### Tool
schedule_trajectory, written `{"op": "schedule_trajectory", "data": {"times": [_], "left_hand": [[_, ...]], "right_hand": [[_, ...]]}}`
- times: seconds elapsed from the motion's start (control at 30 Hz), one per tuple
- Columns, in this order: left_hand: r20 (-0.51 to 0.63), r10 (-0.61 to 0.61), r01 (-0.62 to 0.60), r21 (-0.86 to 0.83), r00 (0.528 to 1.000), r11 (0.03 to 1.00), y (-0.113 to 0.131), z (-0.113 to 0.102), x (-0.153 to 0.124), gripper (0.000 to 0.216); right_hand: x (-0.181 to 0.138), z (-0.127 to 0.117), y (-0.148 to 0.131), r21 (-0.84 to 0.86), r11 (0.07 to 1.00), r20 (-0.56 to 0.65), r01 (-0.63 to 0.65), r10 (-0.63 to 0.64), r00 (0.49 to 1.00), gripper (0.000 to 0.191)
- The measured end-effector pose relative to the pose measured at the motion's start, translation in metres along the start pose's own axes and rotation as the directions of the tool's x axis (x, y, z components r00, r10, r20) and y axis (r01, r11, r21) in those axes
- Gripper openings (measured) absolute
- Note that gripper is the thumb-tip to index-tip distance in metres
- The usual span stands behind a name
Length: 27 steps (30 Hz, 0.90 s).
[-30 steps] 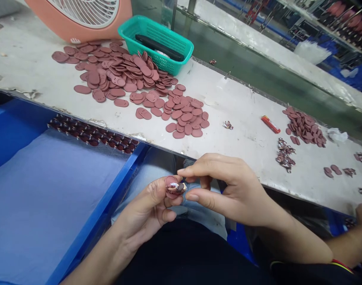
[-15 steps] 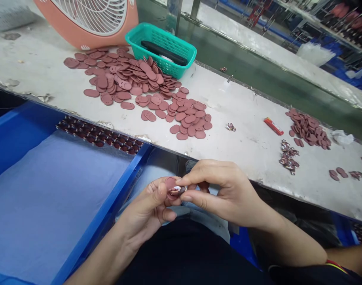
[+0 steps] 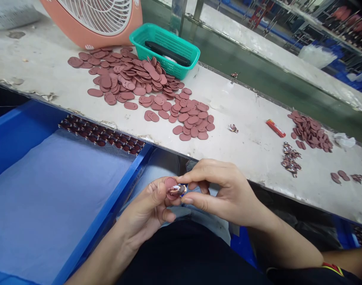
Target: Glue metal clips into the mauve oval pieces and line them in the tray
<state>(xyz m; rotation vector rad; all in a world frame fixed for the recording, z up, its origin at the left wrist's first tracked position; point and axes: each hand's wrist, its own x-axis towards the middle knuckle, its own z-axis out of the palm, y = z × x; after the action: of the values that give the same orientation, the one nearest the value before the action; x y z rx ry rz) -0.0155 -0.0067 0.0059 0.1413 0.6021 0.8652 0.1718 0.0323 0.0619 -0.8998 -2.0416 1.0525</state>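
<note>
Oval disc and small figure, pinched by the left hand, seem mid-adjustment; the right hand, fingertips parted, likely needs a gentle pinch.

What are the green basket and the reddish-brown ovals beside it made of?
The basket looks like slightly glossy plastic: regular moulded perforations, bright rim. The ovals look matt, possibly plastic or rubber; their dull, even surface leaves it open.
</note>
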Motion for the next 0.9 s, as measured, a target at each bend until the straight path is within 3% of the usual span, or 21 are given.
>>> {"op": "schedule_trajectory", "data": {"times": [0.17, 0.27, 0.3, 0.37, 0.4, 0.47, 0.57, 0.73, 0.83, 0.9], "left_hand": [[0.062, -0.002, -0.003, 0.071, 0.998, 0.997, 0.002, -0.006, 0.003, 0.034], [-0.069, 0.126, -0.114, 0.162, 0.99, 0.98, 0.002, -0.009, 0.001, 0.052], [-0.15, 0.229, -0.196, 0.205, 0.962, 0.959, 0.001, -0.009, 0.0, 0.051], [-0.275, 0.445, -0.356, 0.319, 0.852, 0.878, 0.0, -0.009, -0.003, 0.04], [-0.3, 0.527, -0.41, 0.373, 0.795, 0.832, 0.0, -0.009, -0.004, 0.035], [-0.3, 0.611, -0.458, 0.447, 0.732, 0.769, 0.001, -0.007, -0.006, 0.03], [-0.308, 0.643, -0.461, 0.492, 0.701, 0.739, 0.005, -0.007, -0.005, 0.023], [-0.413, 0.648, -0.436, 0.5, 0.64, 0.748, 0.013, -0.014, -0.005, 0.02], [-0.464, 0.652, -0.415, 0.517, 0.599, 0.749, 0.021, -0.029, -0.006, 0.024], [-0.494, 0.671, -0.328, 0.612, 0.552, 0.72, 0.032, -0.047, -0.007, 0.03]], "right_hand": [[0.004, 0.008, 0.004, 0.031, 0.998, -0.035, 0.053, -0.052, 0.998, 0.015], [0.005, 0.02, 0.011, -0.131, 0.982, -0.182, 0.137, -0.16, 0.97, 0.013], [0.005, 0.026, 0.014, -0.212, 0.966, -0.235, 0.151, -0.2, 0.951, 0.013], [0.006, 0.039, 0.022, -0.374, 0.91, -0.303, 0.18, -0.303, 0.904, 0.015], [0.007, 0.046, 0.026, -0.443, 0.873, -0.309, 0.201, -0.36, 0.88, 0.017], [0.009, 0.06, 0.035, -0.543, 0.8, -0.278, 0.256, -0.458, 0.844, 0.021], [0.016, 0.077, 0.046, -0.561, 0.765, -0.234, 0.317, -0.513, 0.826, 0.025], [0.031, 0.095, 0.054, -0.542, 0.778, -0.189, 0.317, -0.481, 0.856, 0.019], [0.032, 0.098, 0.05, -0.563, 0.755, -0.137, 0.335, -0.485, 0.864, 0.017], [0.027, 0.096, 0.046, -0.558, 0.74, -0.107, 0.374, -0.512, 0.853, 0.017]]}}
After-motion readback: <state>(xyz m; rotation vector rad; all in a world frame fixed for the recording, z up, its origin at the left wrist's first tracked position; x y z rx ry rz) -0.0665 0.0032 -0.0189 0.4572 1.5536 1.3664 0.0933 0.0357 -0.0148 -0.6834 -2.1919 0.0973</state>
